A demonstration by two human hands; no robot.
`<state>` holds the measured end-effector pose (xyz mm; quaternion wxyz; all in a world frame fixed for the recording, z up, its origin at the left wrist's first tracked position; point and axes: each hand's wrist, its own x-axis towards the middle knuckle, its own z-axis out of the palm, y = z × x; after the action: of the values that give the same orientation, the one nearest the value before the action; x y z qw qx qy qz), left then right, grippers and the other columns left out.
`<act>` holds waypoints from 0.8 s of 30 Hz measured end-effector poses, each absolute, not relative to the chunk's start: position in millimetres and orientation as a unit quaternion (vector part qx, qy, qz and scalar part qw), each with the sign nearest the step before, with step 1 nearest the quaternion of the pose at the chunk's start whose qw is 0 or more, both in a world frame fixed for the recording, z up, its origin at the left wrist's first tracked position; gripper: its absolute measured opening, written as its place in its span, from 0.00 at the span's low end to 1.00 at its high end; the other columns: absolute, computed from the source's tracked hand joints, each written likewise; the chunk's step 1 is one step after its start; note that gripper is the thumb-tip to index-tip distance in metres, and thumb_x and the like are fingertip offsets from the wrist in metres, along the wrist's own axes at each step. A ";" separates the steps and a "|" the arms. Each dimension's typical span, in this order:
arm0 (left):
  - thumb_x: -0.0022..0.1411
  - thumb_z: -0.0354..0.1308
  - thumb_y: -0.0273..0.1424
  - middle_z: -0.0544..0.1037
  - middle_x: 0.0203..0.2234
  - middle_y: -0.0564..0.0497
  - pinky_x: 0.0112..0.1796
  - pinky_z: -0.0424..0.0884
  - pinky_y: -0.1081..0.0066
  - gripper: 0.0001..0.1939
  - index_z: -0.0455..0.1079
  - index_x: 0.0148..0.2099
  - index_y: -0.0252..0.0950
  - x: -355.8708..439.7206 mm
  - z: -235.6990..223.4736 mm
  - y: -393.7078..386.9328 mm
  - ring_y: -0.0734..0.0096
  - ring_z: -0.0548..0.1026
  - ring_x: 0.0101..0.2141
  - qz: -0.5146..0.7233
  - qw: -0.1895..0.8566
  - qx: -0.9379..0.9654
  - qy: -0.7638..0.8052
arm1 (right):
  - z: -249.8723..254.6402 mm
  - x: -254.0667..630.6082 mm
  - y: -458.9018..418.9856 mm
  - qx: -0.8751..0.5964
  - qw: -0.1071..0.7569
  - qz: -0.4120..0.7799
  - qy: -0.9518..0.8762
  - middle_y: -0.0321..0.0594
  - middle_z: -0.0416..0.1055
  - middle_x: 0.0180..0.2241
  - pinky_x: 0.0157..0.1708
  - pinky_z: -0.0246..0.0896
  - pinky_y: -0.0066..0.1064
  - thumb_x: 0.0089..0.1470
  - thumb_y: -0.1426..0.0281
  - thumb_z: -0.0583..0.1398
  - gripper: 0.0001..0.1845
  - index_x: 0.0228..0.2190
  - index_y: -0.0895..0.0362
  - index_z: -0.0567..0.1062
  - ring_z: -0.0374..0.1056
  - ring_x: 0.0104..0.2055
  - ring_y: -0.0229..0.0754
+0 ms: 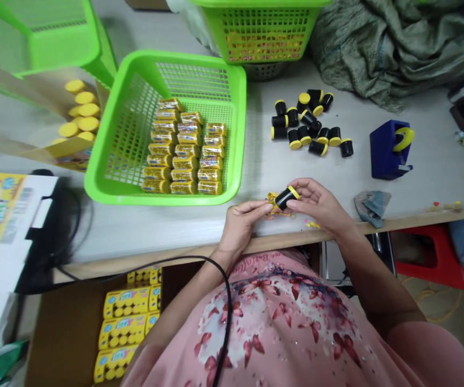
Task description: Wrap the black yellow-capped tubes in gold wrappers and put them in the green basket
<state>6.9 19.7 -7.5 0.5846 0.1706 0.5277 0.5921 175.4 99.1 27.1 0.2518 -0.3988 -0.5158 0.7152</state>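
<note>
My left hand (242, 226) and my right hand (316, 207) together hold a small black tube with a yellow rim (285, 198) above the white table (252, 226). Under the tube lies a crumpled yellow printed wrapper (276, 207), close to both hands. Several loose black tubes with yellow caps (304, 121) lie scattered beyond my right hand. Left of them, a green plastic basket (236, 107) holds neat rows of yellow-labelled tubes (183, 156).
A blue tape dispenser (385, 149) and a grey rag (372, 207) sit on the table. Further items are a second green basket (260, 32), a crumpled grey-green cloth (393, 43), and yellow caps (81, 110). Below the table edge, a cardboard box (63, 344) holds yellow packs.
</note>
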 end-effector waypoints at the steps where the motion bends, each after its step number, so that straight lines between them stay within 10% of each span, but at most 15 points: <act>1: 0.39 0.75 0.35 0.83 0.25 0.51 0.35 0.73 0.69 0.12 0.81 0.29 0.37 6.9 -7.3 19.7 0.73 0.76 0.25 0.593 0.586 0.169 0.525 | 26.0 173.6 98.0 -0.402 0.256 0.722 -0.502 0.34 0.74 0.35 0.38 0.73 0.34 0.41 0.62 0.72 0.24 0.39 0.52 0.70 0.72 0.35 0.38; 24: 0.50 0.70 0.40 0.83 0.28 0.48 0.32 0.77 0.71 0.13 0.81 0.32 0.34 2.7 -5.7 17.0 0.70 0.78 0.27 0.576 0.614 0.202 0.500 | 16.2 171.5 89.9 -0.413 0.332 0.699 -0.480 0.30 0.74 0.31 0.39 0.72 0.28 0.38 0.65 0.74 0.23 0.35 0.53 0.71 0.73 0.35 0.34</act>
<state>2.7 17.0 -5.7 0.6139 0.2020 0.5000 0.5764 171.5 89.9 16.2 0.3320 -0.4128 -0.4801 0.6992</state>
